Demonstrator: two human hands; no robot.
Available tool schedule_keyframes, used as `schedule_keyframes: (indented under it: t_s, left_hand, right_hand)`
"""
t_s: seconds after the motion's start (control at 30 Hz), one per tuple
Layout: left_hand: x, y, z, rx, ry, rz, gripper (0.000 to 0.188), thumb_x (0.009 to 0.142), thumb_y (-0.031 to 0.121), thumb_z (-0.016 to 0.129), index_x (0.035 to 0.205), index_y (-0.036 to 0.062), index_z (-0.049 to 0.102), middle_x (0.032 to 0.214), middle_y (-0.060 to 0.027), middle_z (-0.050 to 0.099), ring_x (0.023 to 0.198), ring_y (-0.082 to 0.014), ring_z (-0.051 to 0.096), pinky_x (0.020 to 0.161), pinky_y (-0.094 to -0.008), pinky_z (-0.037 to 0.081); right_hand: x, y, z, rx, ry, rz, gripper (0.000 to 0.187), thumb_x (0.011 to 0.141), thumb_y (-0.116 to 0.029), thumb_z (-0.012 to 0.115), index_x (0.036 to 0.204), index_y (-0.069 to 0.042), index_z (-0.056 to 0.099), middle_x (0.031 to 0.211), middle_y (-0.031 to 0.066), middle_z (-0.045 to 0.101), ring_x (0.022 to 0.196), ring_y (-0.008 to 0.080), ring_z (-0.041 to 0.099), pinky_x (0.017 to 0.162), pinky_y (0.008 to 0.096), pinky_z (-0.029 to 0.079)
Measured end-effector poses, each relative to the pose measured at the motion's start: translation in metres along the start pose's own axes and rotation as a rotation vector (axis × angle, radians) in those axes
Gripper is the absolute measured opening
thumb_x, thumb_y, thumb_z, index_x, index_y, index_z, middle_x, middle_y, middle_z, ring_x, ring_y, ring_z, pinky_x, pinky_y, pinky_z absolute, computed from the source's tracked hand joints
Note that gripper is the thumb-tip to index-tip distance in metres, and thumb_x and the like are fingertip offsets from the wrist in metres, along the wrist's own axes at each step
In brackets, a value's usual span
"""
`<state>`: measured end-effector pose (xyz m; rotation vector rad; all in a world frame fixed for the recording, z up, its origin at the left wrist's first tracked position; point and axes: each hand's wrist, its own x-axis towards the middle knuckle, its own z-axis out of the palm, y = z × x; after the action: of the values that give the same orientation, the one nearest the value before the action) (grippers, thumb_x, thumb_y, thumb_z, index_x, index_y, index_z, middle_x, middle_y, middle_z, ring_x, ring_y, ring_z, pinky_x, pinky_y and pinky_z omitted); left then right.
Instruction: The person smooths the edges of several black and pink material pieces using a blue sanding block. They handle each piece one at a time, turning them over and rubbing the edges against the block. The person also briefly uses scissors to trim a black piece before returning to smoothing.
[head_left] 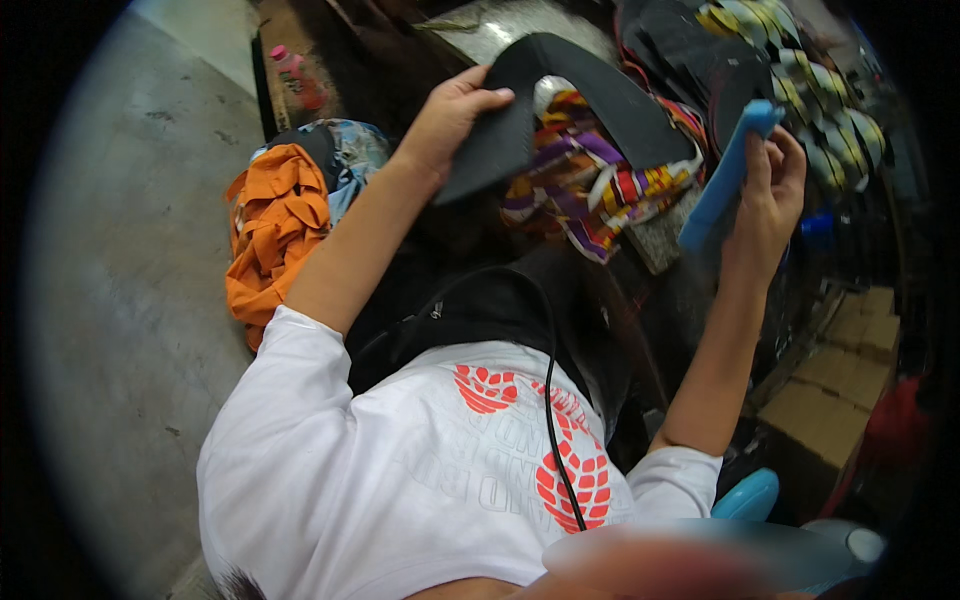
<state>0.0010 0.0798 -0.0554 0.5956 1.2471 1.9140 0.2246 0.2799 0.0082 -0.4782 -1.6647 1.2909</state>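
Observation:
My left hand (pixel 447 128) grips one arm of a black, curved, V-shaped flat piece (pixel 600 85), thumb on top and fingers behind it. The piece is tilted, and its far arm hangs free over a bundle of patterned cloth (pixel 590 180) in purple, red, yellow and white. Off to the right, my right hand (pixel 772 190) is closed on a long flat light-blue piece (pixel 722 185), which slants down to the left from the fingers. Its exact kind cannot be made out. The two held pieces are apart from each other.
Orange cloth (pixel 280 225) is heaped at the left beside patterned blue fabric (pixel 355 155). A pink-capped bottle (pixel 292 70) stands far left. Strips of yellow-and-grey pieces (pixel 825 110) lie far right. Cardboard boxes (pixel 835 385) sit at lower right. A black cable (pixel 551 400) runs down my shirt.

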Motion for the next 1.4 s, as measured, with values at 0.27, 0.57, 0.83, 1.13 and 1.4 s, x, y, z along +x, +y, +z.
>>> schedule_keyframes:
  t_s: [0.27,0.57,0.83,1.13,1.4]
  left_hand:
    - [-0.014,0.029,0.030,-0.048,-0.043,0.117,0.027,0.099,0.015,0.054,0.120,-0.0020,0.058,0.092,-0.0036,0.068,0.072,-0.0068,0.065,0.064,-0.0214,0.055]
    - [-0.016,0.047,0.019,-0.233,0.134,0.060,0.025,0.101,0.020,0.050,0.111,-0.0001,0.060,0.088,-0.0051,0.067,0.069,-0.0110,0.065,0.061,-0.0260,0.056]
    - [-0.014,0.082,-0.001,0.158,0.545,0.495,0.036,0.095,0.028,0.061,0.120,0.0029,0.064,0.114,-0.0081,0.067,0.103,-0.0156,0.062,0.088,-0.0315,0.051]
    - [0.042,0.067,0.003,1.740,0.332,1.252,0.028,0.086,0.016,0.065,0.112,0.0254,0.071,0.100,-0.0044,0.066,0.087,-0.0250,0.066,0.073,-0.0332,0.054]
    - [0.063,0.007,-0.017,1.762,-0.032,0.912,0.023,0.087,0.019,0.061,0.105,0.0246,0.073,0.099,-0.0038,0.062,0.094,-0.0247,0.063,0.077,-0.0349,0.054]
  right_hand:
    - [0.021,-0.008,0.040,0.024,-0.101,0.003,0.036,0.097,-0.028,0.064,0.121,-0.005,0.049,0.089,-0.0030,0.059,0.068,0.0003,0.053,0.056,0.0150,0.042]
    - [0.017,0.043,0.035,-0.610,-0.012,-0.132,0.026,0.096,-0.021,0.064,0.113,-0.007,0.051,0.090,0.0072,0.060,0.078,0.0152,0.060,0.070,0.0315,0.050]
    - [-0.004,0.001,0.006,-0.133,-0.008,-0.084,0.029,0.097,-0.017,0.062,0.116,-0.005,0.044,0.083,0.0003,0.053,0.064,0.0026,0.049,0.048,0.0189,0.038]
    - [-0.048,-0.024,-0.010,-0.136,0.207,-0.013,0.034,0.095,-0.027,0.066,0.117,-0.011,0.046,0.092,-0.0037,0.052,0.072,0.0024,0.052,0.055,0.0174,0.043]
    - [-0.066,-0.028,-0.028,-0.041,0.254,-0.030,0.030,0.095,-0.022,0.065,0.114,-0.011,0.046,0.086,-0.0018,0.054,0.063,0.0027,0.049,0.049,0.0187,0.039]
